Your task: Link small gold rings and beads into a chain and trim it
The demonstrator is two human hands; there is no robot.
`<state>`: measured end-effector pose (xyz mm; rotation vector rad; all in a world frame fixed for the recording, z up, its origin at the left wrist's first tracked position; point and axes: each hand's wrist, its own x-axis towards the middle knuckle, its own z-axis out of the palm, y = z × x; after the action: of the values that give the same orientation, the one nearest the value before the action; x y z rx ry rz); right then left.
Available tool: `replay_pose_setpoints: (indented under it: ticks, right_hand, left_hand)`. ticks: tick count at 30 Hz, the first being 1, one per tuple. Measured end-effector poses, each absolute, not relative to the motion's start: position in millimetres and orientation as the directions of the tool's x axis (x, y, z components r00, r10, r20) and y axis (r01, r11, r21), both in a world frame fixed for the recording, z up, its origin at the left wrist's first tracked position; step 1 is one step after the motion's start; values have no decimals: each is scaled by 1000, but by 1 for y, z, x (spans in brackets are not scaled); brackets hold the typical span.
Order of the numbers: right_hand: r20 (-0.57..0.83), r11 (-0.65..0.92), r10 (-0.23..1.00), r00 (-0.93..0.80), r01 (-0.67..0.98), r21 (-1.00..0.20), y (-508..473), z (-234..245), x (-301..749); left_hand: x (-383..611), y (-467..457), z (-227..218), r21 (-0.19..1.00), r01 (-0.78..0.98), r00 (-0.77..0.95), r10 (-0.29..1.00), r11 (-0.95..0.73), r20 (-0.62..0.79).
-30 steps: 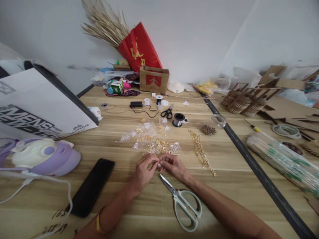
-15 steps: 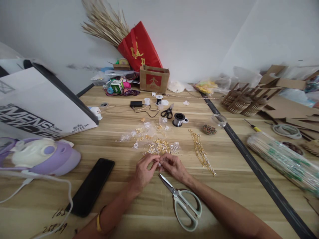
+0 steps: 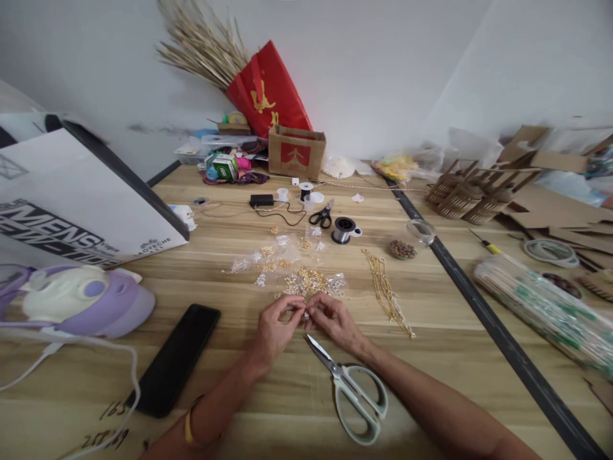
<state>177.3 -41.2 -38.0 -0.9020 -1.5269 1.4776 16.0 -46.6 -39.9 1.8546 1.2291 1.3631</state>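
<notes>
My left hand (image 3: 275, 329) and my right hand (image 3: 335, 321) meet fingertip to fingertip low over the wooden table (image 3: 431, 358). Both pinch a tiny pale metal piece (image 3: 305, 314) between them, too small to name. Just beyond the fingers lies a heap of small gold findings (image 3: 306, 282) among little clear bags. Pale green scissors (image 3: 352, 390) lie shut under my right wrist, blades pointing toward my hands. A line of gold chains (image 3: 387, 294) stretches to the right of my right hand.
A black phone (image 3: 175, 358) lies left of my left arm, beside a purple and white device (image 3: 79, 300) with a cable. A white shopping bag (image 3: 71, 198) stands at far left. Black scissors (image 3: 322, 217), a wire spool (image 3: 342, 230) and a bead dish (image 3: 402, 249) sit further back.
Almost nothing: both hands stay pinched together at the same spot, with only slight finger movement.
</notes>
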Motion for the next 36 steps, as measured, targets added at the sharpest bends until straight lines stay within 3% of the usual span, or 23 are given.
replay_pose_setpoints:
  ticks: [10,20,24,36]
  right_hand:
    - [78,38,924,-375,-114,-993,-39,-41,178]
    - [70,36,946,-318,-112,-993,-35,-46,180]
    - [46,13,961,-273,-123,-992,-35,-46,179]
    - [30,-18,955,-295,-160,-987,-36,-41,178]
  left_hand:
    - [15,-45,-37,805,391,90,889,-446,449]
    - [14,-42,-33,783,392,250,875,-483,414]
    - [12,-40,-35,802,420,237,904,-426,356]
    - [10,-40,-40,769,456,263,893,-448,365]
